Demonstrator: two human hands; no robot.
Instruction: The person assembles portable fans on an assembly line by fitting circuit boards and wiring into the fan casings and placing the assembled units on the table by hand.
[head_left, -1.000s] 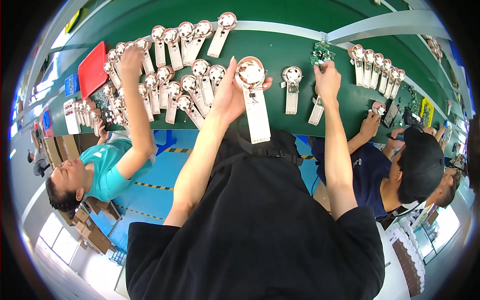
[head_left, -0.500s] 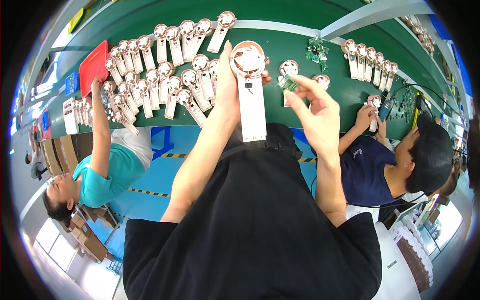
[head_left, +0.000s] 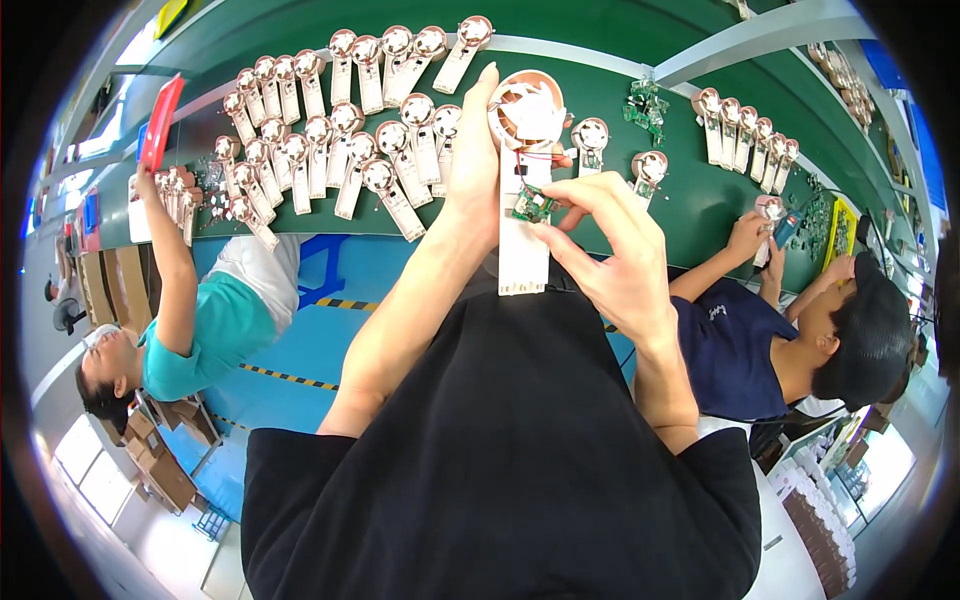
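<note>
Green bench (head_left: pixel 690 215) spreads ahead of you, rows of handheld fan shells (head_left: pixel 330 150) at ten o'clock. Your left hand (head_left: pixel 472 175) stands upright, fingers straight, grasping the white fan body (head_left: pixel 524 205) at twelve o'clock. Your right hand (head_left: pixel 600 250) curls in from three o'clock, pinching a small green circuit board (head_left: pixel 533 206) against the handle; its fingers hide the board's lower edge

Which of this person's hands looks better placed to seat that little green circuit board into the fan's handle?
The right hand, probably. Its fingertips already pinch the small green circuit board against the white handle of the handheld fan. The left hand is occupied gripping the fan from the side, steadying it.
</note>
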